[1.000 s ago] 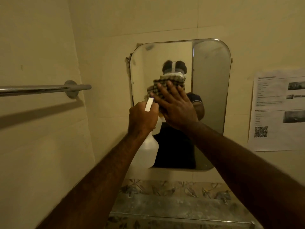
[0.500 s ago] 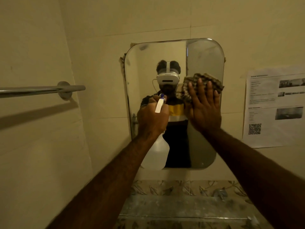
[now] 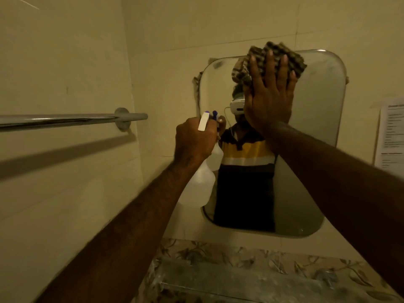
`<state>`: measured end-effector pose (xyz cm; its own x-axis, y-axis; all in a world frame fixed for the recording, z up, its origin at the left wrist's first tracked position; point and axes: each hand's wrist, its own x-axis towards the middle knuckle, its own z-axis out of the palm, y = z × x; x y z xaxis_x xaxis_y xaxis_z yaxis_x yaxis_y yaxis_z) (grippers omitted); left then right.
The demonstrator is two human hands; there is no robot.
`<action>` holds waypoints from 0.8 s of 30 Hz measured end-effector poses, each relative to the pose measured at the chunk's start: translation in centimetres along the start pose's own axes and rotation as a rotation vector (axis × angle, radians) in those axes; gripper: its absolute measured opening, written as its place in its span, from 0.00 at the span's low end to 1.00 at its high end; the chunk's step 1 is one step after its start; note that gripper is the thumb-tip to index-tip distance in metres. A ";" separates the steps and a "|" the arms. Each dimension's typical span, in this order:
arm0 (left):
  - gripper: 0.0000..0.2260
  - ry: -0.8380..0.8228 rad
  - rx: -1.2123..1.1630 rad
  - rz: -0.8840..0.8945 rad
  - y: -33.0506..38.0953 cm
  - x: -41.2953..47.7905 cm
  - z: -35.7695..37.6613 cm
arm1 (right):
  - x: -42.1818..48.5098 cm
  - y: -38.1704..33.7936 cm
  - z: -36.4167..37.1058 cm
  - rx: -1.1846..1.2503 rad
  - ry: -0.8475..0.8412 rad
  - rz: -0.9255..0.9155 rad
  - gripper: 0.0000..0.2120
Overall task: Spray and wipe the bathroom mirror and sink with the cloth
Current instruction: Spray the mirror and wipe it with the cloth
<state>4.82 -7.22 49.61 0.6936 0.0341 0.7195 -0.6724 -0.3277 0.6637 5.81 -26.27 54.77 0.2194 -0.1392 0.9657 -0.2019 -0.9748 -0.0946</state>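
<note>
The cloth [image 3: 276, 60] was pressed on the mirror [image 3: 317, 127] by the flat, open right hand [image 3: 269, 99] at upper right, the bottle [image 3: 200, 184] was gripped by the closed left hand [image 3: 193, 141], and the unpinched cloth could be dropped.

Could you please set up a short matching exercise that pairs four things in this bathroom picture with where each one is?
Things:
1. cloth
2. spray bottle
3. towel bar
4. printed notice

Places:
A. on the wall at the far right
B. held in the left hand
C. pressed to the mirror's top edge by the right hand
D. on the left wall

Pairs: 1-C, 2-B, 3-D, 4-A
</note>
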 end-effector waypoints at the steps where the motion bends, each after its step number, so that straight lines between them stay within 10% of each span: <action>1: 0.12 0.012 0.014 0.018 -0.3 0.2 -0.4 | 0.3 -0.8 0.2 0.003 -0.005 -0.021 0.28; 24: 0.14 0.006 0.129 -0.139 -10.1 -4.1 -1.4 | -13.6 -4.9 6.8 -0.036 -0.119 -0.544 0.27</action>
<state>8.36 -2.71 40.25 0.7755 0.0933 0.6244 -0.5313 -0.4379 0.7252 10.32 -20.79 40.44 0.4073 0.3620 0.8385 -0.0616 -0.9051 0.4207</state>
